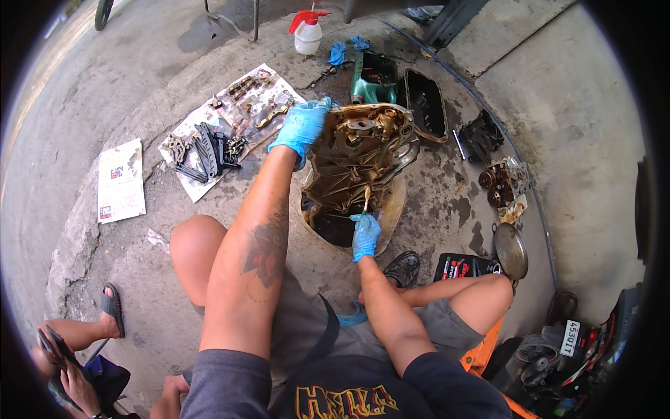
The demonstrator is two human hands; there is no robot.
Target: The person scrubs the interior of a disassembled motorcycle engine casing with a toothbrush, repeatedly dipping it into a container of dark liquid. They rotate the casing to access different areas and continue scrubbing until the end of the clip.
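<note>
A large oil-stained metal engine casing (349,164) stands tilted up over a pale round basin (392,227) with dark liquid in it. Its ribbed inner side faces me. My left hand (304,130), in a blue glove, is closed on the casing's upper left rim and steadies it. Low in front of the casing, my right hand (365,236), also gloved in blue, grips a small brush (367,198). The brush points upward, its bristles at the casing's lower ribs; whether they touch cannot be made out.
Bolts and metal parts (209,150) lie on paper sheets at left. Behind stand a spray bottle (308,35), a cut green container (374,78) and a black oil pan (424,105). Greasy parts (499,185) and a round metal pan (511,251) lie right. Another person (77,370) sits lower left.
</note>
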